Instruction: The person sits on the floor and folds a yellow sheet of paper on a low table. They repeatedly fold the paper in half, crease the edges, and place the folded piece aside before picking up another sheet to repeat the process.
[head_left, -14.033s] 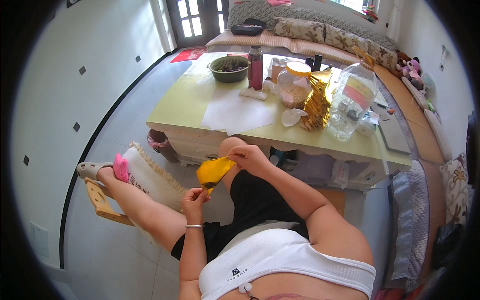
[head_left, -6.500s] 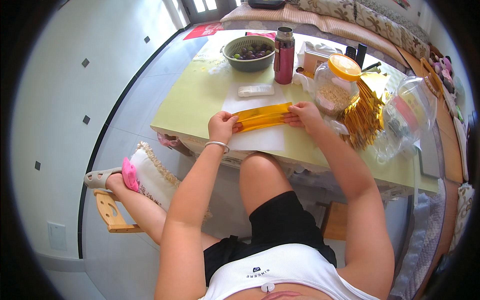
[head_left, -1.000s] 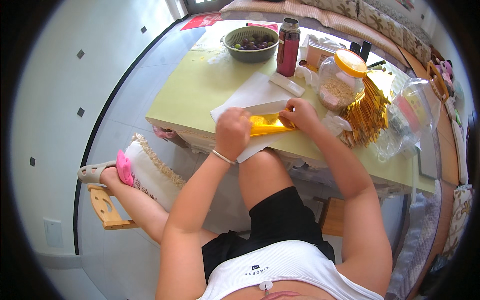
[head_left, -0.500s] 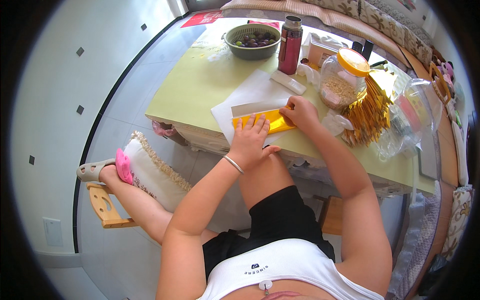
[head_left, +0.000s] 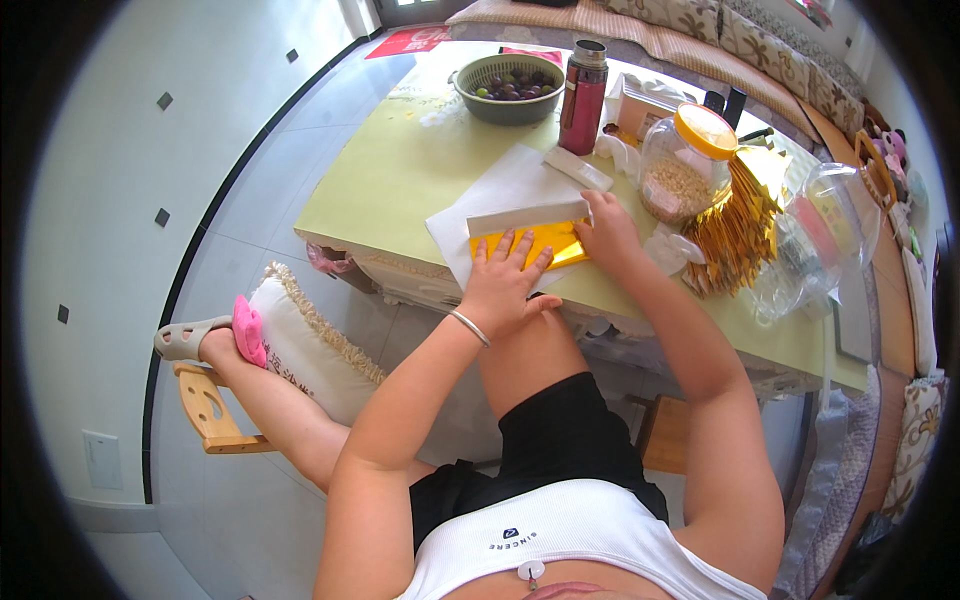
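A sheet of gold foil paper [head_left: 556, 238], its far edge folded to show a pale strip, lies on white paper [head_left: 462, 222] at the near edge of the table. My left hand [head_left: 503, 280] rests on the foil with fingers spread flat and the thumb pointing right. At the foil's right end, my right hand [head_left: 612, 232] has its fingers bent around the corner, thumb low and forefinger at the far edge. Its other fingers are partly hidden. Just beyond the foil is a small white oblong object [head_left: 579, 168].
On the green table [head_left: 365, 190] stand a basin of grapes [head_left: 508, 105], a red thermos [head_left: 582, 105] and a yellow-lidded jar of grains [head_left: 683, 170]. Right of them are a stack of folded gold paper [head_left: 738, 235], crumpled tissue [head_left: 672, 248] and a clear plastic bag [head_left: 815, 240].
My right hand has slid a little right along the foil to its end, its forefinger now straighter. More gold shows between my hands. My left hand stays flat in place.
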